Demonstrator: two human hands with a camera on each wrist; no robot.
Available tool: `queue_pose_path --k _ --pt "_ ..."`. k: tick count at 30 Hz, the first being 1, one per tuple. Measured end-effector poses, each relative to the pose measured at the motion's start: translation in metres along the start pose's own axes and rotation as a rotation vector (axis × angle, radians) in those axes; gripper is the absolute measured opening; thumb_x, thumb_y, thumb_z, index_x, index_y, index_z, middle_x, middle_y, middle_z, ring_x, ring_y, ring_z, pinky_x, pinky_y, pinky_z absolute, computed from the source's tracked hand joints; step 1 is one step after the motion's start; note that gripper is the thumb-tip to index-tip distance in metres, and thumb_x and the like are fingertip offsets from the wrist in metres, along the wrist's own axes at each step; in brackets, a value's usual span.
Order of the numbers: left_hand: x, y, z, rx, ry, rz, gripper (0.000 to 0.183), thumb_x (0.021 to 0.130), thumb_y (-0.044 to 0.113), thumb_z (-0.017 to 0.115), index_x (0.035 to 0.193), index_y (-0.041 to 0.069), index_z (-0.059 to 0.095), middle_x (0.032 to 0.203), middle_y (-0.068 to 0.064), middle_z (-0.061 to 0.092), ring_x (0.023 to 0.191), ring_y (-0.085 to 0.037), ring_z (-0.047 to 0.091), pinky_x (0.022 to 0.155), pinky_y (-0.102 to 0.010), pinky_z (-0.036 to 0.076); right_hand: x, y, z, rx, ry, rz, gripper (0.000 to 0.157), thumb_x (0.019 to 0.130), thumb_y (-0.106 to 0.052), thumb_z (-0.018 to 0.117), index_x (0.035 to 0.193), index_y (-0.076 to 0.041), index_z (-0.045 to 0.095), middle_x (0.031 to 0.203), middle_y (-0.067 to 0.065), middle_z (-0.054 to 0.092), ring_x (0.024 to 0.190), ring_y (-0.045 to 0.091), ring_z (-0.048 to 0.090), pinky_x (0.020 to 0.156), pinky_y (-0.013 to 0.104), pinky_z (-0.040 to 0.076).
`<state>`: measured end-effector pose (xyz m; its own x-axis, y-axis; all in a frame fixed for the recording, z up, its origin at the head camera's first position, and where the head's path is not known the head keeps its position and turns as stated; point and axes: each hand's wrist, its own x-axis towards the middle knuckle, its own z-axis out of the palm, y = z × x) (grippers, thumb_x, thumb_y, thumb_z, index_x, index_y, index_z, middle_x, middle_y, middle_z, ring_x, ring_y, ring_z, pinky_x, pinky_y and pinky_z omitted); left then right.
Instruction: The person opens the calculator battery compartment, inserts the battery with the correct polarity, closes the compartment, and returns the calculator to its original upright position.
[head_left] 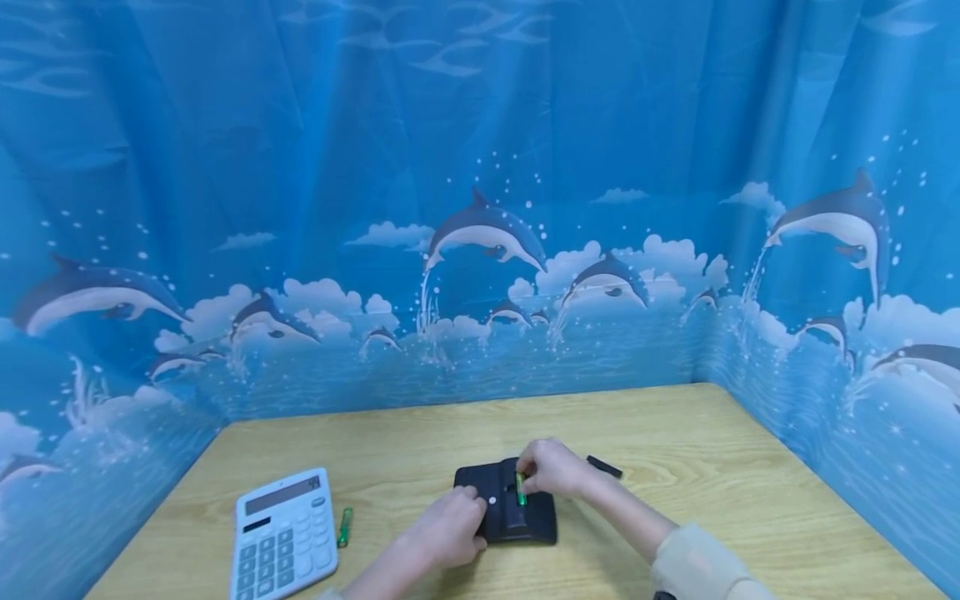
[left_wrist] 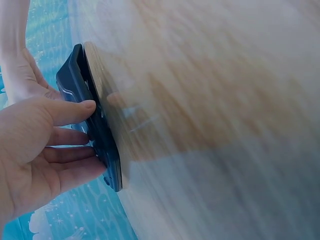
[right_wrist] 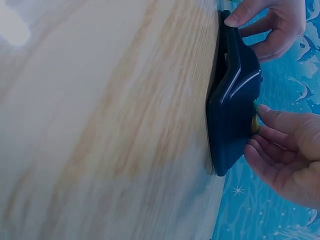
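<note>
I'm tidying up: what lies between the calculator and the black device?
A green battery beside the calculator, and the left hand on the device, in the head view.

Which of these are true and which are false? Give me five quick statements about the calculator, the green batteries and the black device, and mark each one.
1. The right hand pinches a green battery at the black device. True.
2. A second green battery lies on the table beside the calculator. True.
3. The left hand rests on the calculator. False: it grips the edge of the black device.
4. The calculator shows no digits. False: digits show on its display.
5. A small black piece lies on the table to the right of the black device. True.
</note>
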<state>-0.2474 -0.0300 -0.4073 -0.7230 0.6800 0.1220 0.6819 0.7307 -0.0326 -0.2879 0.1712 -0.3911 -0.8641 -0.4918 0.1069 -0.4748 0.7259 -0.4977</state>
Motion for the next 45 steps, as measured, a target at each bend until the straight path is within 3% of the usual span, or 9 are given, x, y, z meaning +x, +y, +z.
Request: queue_pose_path --k 8,20,29,45 --pt "0.0025 -0.0009 0.0 -0.032 -0.053 -0.025 0.029 0.072 0.025 0.078 0.089 0.003 0.066 0.079 -0.002 0.054 0.073 -0.01 0.051 0.067 -0.024 0.048 0.0 -0.0056 -0.0013 0.055 0.018 0.089 0.017 0.071 -0.006 0.078 0.082 -0.002 0.065 0.071 -0.002 0.056 0.064 0.012 0.051 0.056 0.027 0.045" --pt "0.0 -0.0008 0.0019 -0.018 0.003 0.003 0.027 0.07 0.024 0.078 0.082 0.003 0.065 0.076 -0.003 0.052 0.07 -0.012 0.05 0.064 -0.025 0.047 0.0016 -0.0018 0.0025 0.14 0.021 0.136 0.017 0.07 -0.003 0.078 0.077 -0.003 0.062 0.066 -0.001 0.055 0.06 0.012 0.05 0.052 0.027 0.043" --pt "0.0006 -0.0008 0.0006 -0.033 -0.026 -0.019 0.027 0.071 0.023 0.078 0.084 0.003 0.066 0.078 -0.003 0.053 0.072 -0.011 0.051 0.066 -0.025 0.048 0.0034 0.0035 0.0058 0.175 0.036 0.124 0.018 0.069 -0.001 0.078 0.076 -0.004 0.061 0.066 -0.002 0.056 0.06 0.011 0.051 0.052 0.025 0.044" --pt "0.0002 -0.0014 0.0014 -0.033 -0.002 -0.006 0.026 0.07 0.023 0.079 0.082 0.003 0.066 0.076 -0.002 0.052 0.07 -0.011 0.05 0.065 -0.024 0.047 0.0025 -0.0009 0.0037 0.219 0.05 0.184 0.019 0.067 0.001 0.078 0.074 -0.003 0.061 0.065 0.0 0.055 0.06 0.012 0.051 0.052 0.025 0.044"
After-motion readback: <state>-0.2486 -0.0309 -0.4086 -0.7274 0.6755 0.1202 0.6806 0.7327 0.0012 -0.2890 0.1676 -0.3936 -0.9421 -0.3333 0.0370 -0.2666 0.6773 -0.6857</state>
